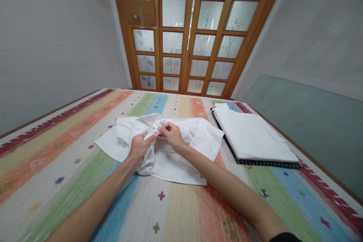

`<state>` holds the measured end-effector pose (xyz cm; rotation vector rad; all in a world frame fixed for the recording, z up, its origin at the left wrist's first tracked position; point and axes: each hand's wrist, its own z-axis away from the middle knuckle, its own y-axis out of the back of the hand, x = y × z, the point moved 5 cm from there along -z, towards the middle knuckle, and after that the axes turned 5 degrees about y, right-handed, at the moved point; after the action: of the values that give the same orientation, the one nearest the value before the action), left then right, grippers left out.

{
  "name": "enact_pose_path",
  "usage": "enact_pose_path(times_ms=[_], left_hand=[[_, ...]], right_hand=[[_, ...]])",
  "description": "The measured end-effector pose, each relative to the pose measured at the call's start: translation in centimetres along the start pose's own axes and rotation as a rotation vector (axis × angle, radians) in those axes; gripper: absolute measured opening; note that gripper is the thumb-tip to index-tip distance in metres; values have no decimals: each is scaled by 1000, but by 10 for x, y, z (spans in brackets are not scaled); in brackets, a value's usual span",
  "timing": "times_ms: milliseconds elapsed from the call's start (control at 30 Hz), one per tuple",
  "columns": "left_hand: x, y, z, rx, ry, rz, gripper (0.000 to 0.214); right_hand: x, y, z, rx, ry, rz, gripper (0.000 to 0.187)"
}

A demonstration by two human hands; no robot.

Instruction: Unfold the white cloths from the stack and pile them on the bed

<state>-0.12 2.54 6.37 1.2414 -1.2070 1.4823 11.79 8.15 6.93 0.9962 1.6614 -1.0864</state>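
Note:
A white cloth garment [181, 164], which looks like a shirt, lies bunched and partly spread in front of me. My left hand [140, 146] grips a gathered fold of it, thumb and fingers pressed together. Close beside it, my right hand [172, 134] pinches the same raised fold, its fingertips nearly touching the left thumb. What small part lies between the fingertips is too small to make out. The rest of the garment lies on the striped cover on both sides of my hands.
A folded white garment [255, 136] rests on a folded black one [269, 164] at the right. Beneath everything lies a colourful striped cover [85, 181]. A pale green panel [306, 121] stands along the right edge. Wooden glazed doors [184, 41] stand beyond the far edge.

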Motion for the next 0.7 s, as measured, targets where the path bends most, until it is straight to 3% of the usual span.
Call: enact_pose_path(times_ms=[300,700], left_hand=[[-1,1,3,56,57,72,42],[3,1,5,27,45,-7,42]], right_hand=[[-1,-3,6,-10,82,16,39],[4,0,8,10,-17,-36,40]])
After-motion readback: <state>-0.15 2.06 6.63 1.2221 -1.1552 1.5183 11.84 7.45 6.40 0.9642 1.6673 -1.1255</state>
